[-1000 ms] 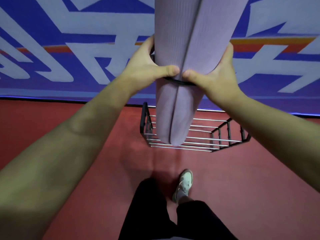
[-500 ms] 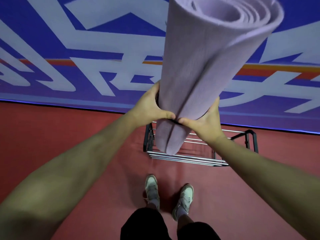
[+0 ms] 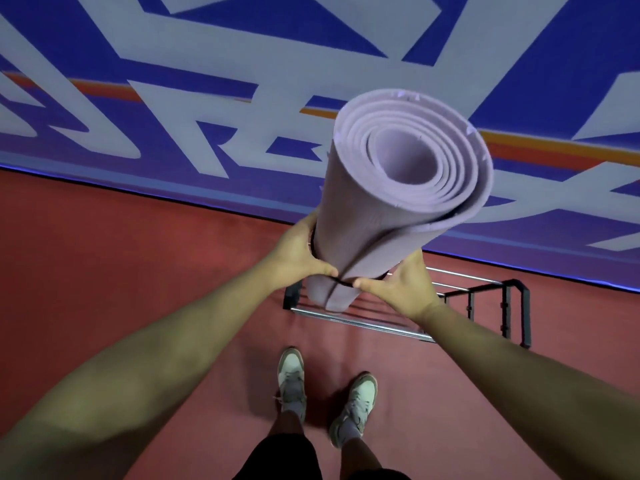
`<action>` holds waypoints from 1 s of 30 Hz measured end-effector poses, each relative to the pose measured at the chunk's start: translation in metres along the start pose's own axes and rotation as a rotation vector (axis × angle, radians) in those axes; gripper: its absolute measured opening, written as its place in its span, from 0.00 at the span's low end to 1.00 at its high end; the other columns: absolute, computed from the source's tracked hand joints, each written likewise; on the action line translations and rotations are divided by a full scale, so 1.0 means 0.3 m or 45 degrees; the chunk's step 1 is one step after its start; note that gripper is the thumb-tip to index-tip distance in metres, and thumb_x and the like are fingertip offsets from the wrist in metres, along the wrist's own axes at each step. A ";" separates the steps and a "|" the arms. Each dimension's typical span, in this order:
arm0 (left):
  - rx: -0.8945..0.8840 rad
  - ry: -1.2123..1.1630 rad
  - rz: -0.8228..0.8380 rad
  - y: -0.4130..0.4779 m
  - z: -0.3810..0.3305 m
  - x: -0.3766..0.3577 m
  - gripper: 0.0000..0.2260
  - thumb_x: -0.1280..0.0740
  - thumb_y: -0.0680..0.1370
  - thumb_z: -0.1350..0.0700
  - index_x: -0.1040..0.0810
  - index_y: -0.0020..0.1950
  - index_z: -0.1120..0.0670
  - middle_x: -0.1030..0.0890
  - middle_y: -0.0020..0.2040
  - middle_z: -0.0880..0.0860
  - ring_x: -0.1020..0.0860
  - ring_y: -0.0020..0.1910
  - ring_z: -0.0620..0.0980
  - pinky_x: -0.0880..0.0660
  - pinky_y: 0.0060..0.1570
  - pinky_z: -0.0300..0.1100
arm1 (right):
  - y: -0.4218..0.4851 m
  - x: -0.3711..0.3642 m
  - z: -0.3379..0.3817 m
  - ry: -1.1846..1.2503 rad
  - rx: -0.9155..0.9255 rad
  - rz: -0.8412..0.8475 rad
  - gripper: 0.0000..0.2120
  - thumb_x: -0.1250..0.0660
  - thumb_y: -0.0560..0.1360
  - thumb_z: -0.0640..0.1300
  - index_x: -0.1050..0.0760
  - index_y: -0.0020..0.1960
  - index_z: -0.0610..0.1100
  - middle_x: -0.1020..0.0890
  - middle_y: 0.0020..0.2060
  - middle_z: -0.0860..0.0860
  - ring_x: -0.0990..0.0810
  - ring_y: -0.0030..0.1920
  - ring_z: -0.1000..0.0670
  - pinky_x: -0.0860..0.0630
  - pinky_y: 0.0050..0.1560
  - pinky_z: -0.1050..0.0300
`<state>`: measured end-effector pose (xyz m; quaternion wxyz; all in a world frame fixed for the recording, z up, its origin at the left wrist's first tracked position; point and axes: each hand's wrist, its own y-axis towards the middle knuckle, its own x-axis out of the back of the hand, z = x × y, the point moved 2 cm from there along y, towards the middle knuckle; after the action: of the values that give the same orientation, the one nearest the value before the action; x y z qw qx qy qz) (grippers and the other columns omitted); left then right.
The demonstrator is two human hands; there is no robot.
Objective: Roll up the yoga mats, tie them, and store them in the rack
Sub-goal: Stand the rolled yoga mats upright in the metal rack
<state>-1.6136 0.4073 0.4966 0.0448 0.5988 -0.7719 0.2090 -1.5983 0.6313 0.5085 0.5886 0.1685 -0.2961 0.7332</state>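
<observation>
Left hand point(image 3: 298, 258) and right hand point(image 3: 398, 289) clasp the mat point(image 3: 374, 216), now lowered just above the rack point(image 3: 485, 296); storing seems imminent.

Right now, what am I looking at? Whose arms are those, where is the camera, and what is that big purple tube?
The camera sits on a person's head and looks down, so you see their own arms and shoes. The left hand and the right hand grip a rolled-up purple yoga mat. It is held upright, gripped near its lower end, where a black strap goes round it. Below it, on the red floor, stands a metal rack, beside a blue and white wall.
</observation>
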 end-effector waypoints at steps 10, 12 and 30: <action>0.254 0.011 0.255 0.034 0.141 -0.043 0.29 0.25 0.64 0.64 0.28 0.58 0.42 0.19 0.46 0.46 0.21 0.43 0.43 0.22 0.44 0.40 | -0.023 -0.098 -0.120 0.130 -0.150 0.490 0.12 0.27 0.74 0.33 0.20 0.56 0.31 0.17 0.55 0.37 0.22 0.47 0.54 0.32 0.48 0.79; 0.394 -0.154 0.310 -0.004 0.141 -0.033 0.29 0.30 0.66 0.63 0.28 0.63 0.43 0.19 0.50 0.49 0.21 0.47 0.47 0.22 0.51 0.42 | -0.012 -0.113 -0.132 0.183 -0.153 0.472 0.14 0.25 0.70 0.29 0.20 0.56 0.31 0.16 0.53 0.38 0.20 0.43 0.62 0.29 0.47 0.76; 0.423 -0.728 -0.142 -0.079 0.069 -0.032 0.25 0.30 0.67 0.46 0.25 0.64 0.43 0.18 0.60 0.47 0.21 0.61 0.51 0.26 0.61 0.66 | -0.010 -0.130 -0.052 1.093 -0.470 0.377 0.37 0.29 0.71 0.62 0.33 0.75 0.47 0.22 0.67 0.44 0.23 0.67 0.42 0.25 0.63 0.39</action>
<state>-1.5847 0.4038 0.4812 -0.2606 0.6735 -0.6747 0.1527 -1.5842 0.6118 0.4740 0.5670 -0.3000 -0.1726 0.7475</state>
